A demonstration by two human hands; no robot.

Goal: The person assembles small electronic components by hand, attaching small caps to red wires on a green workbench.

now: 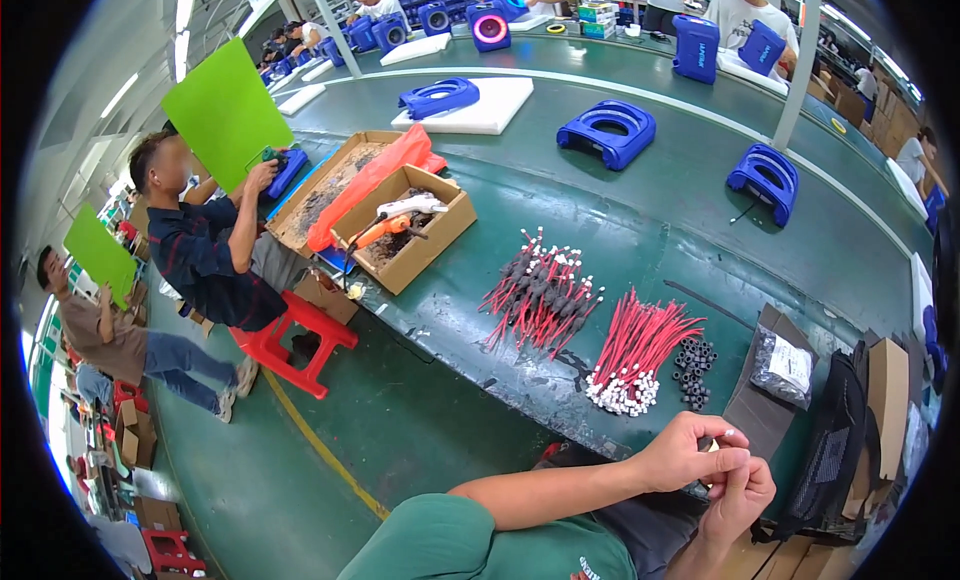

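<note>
My left hand (688,452) and my right hand (738,498) meet close to my body at the near edge of the green table (640,230). Together the fingers pinch a small piece with a white tip (734,436) and a dark bit beside it; most of it is hidden by the fingers. Just beyond the hands lies a fan of red wires with white connectors (640,348). A cluster of small black rings (692,366) sits next to them. Further left lies a bundle of red and black wires (540,292).
A clear bag of black parts (786,366) rests on cardboard at the right. An open cardboard box (405,230) holds an orange and white tool. Blue plastic housings (608,132) stand farther back. A seated person (205,242) on a red stool works at the left.
</note>
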